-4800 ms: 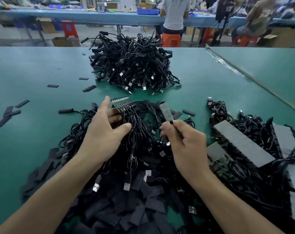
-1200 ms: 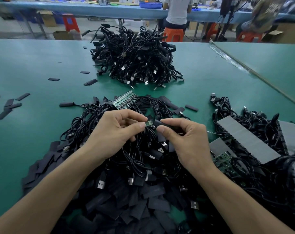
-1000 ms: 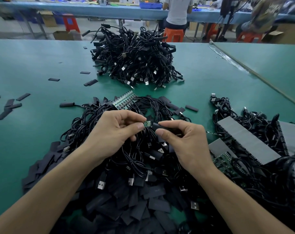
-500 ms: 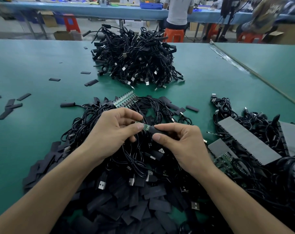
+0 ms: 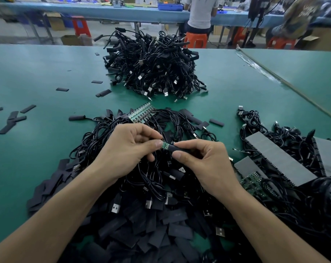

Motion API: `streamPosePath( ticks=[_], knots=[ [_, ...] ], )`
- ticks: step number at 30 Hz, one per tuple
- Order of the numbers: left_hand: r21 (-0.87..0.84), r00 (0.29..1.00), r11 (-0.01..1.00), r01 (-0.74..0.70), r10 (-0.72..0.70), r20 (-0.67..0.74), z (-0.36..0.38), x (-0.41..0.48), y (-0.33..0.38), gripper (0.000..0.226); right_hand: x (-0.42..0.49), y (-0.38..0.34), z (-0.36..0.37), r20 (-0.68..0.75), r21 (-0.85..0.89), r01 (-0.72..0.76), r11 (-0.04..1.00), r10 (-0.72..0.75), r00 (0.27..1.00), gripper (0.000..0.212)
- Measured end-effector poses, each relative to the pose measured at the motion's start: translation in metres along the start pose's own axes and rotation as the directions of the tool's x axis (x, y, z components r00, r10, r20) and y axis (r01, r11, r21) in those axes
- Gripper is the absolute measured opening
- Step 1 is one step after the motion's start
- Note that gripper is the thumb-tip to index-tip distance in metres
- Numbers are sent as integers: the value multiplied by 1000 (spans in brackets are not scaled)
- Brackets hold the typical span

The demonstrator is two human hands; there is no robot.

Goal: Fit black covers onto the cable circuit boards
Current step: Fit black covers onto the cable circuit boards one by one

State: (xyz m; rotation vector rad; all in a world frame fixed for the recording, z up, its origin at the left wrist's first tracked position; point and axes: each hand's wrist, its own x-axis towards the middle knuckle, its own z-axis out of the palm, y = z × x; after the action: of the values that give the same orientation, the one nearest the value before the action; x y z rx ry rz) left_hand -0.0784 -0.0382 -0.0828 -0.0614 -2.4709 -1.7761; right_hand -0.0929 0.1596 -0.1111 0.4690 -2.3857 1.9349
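Your left hand [image 5: 128, 149] pinches the circuit board [image 5: 165, 145], your right hand [image 5: 204, 158] grips the black cover [image 5: 178, 148] half over it above the table [image 5: 37, 73]; push crooked and it could snag

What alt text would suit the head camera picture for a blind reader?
A left hand pinches a small green circuit board while the right hand holds a black cover partly over it, above a pile of black cables on a green table.

Right hand [image 5: 208, 164] brought black cover [image 5: 180, 149] onto circuit board [image 5: 165, 145] pinched by left hand [image 5: 126, 149].
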Motion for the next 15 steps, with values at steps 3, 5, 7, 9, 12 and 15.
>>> streamPosePath(
  ticks=[3, 5, 7, 9, 12, 15],
  knots=[
    [-20, 1000, 1000, 0, 0, -15, 1, 0, 0, 9, 0, -1, 0, -3, 19, 2, 1000, -2, 1000, 20],
    [-11, 1000, 1000, 3, -3, 3, 1, 0, 0, 8, 0, -1, 0, -6, 0, 8, 1000, -8, 1000, 21],
    [-1, 999, 1000, 8, -8, 37, 1, 0, 1, 8, 0, 0, 0, -17, -17, 4, 1000, -5, 1000, 21],
    [1, 999, 1000, 10, -11, 51, 0, 0, 1, 7, 0, 0, 0, -21, -22, 0, 1000, -1, 1000, 21],
    [14, 998, 1000, 9, -10, 64, 0, -1, 0, 7, -1, -1, 0, 6, -19, 31, 999, -30, 1000, 22],
    [-4, 994, 1000, 8, -7, 107, 0, -2, 1, 7, -2, -3, 2, 31, -15, 78, 997, -78, 996, 23]
  ],
)
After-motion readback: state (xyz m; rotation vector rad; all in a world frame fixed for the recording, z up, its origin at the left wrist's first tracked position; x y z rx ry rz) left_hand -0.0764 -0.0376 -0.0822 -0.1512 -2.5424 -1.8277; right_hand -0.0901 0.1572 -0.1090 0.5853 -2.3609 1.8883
